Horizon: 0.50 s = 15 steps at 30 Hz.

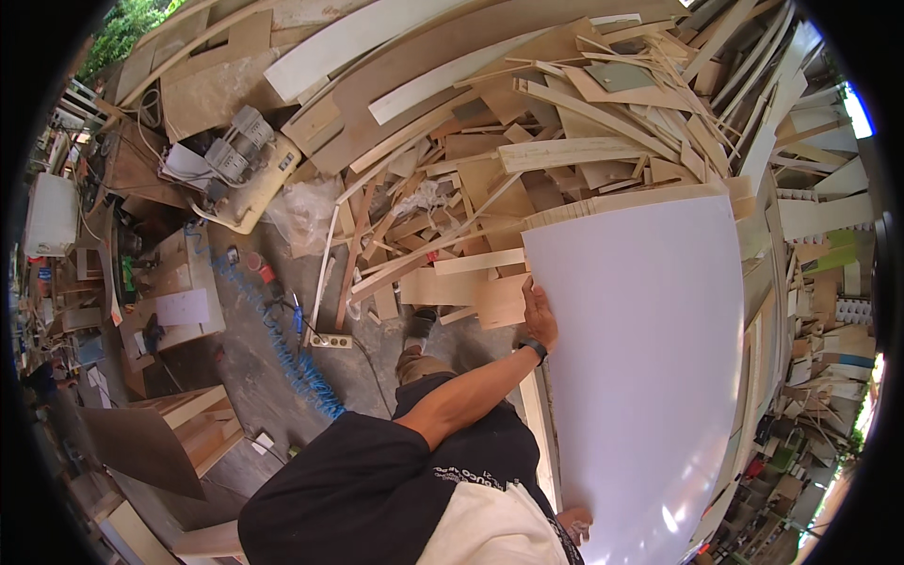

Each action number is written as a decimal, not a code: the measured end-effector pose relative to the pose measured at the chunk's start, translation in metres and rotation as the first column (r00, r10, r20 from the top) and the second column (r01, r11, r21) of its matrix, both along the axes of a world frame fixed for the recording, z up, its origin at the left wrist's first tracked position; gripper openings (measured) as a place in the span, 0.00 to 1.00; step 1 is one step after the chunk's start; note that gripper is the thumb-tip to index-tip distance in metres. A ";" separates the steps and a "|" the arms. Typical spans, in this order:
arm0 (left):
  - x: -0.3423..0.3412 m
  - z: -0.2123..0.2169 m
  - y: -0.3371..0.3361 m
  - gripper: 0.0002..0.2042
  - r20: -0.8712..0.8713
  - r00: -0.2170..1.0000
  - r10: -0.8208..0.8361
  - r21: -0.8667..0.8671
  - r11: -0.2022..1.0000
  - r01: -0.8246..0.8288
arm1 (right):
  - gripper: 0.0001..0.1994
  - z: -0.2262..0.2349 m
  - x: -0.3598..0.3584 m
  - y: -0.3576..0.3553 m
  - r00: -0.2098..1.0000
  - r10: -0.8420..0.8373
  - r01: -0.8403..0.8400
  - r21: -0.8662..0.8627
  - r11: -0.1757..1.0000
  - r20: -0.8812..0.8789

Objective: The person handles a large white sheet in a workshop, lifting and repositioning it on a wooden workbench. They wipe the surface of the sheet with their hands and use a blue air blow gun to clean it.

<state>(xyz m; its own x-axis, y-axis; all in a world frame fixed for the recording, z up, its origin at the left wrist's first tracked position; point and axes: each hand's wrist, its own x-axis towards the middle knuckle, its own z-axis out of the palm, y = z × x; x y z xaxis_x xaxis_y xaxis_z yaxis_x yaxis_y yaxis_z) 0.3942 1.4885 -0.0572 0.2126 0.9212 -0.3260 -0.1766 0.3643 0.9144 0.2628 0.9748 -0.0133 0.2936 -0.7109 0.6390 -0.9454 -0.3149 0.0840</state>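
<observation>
Big white panel (650,377) dominates the right half of the view, standing on edge, glossy face toward the camera, top edge bowed by the lens. Its raw wood edge shows along the top and down the left side.

Behind and above it: a large heap of offcut boards and strips (490,122), pale plywood and solid wood, lying at every angle. More stacked boards run along the right rim (800,235).

Concrete floor (254,348) on the left, littered. A grey motor unit on a cream base (235,160) sits upper left, near the scrap heap. A blue coiled air hose (301,367) snakes across the floor, just beside a power strip (331,340). An open wooden box frame (193,428) sits lower left.

The person wears a black top with a cream apron part; one shoe (419,328) shows on the floor near the scrap.

Left hand (540,315): arm reaches up from the lower edge, wristwatch (534,348) on the wrist. The hand lies on the left edge of the white panel, fingers wrapped round it, gripping the edge about a third of the way down.

Right hand (574,523): only a small part shows at the lower edge, touching the panel's left edge low down. Cannot tell whether its fingers are curled or flat.
</observation>
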 end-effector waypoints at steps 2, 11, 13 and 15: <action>-0.001 0.010 -0.002 0.27 0.041 0.999 0.016 -0.015 1.000 -0.016 | 0.29 -0.001 0.014 0.021 1.000 -0.016 0.017 0.042 0.999 -0.023; -0.005 0.024 0.021 0.24 -0.173 0.979 0.108 0.282 0.958 -0.056 | 0.25 0.054 0.137 0.224 0.109 0.994 -0.994 -0.020 0.109 -0.025; -0.012 0.033 0.024 0.29 -0.206 0.974 0.096 0.361 0.933 -0.016 | 0.23 0.098 0.162 0.318 -0.273 0.958 -0.944 0.167 -0.283 0.084; -0.016 0.031 0.019 0.31 -0.307 0.951 0.047 0.423 0.901 0.092 | 0.23 0.119 0.183 0.396 -0.503 0.861 -0.813 0.295 -0.503 0.082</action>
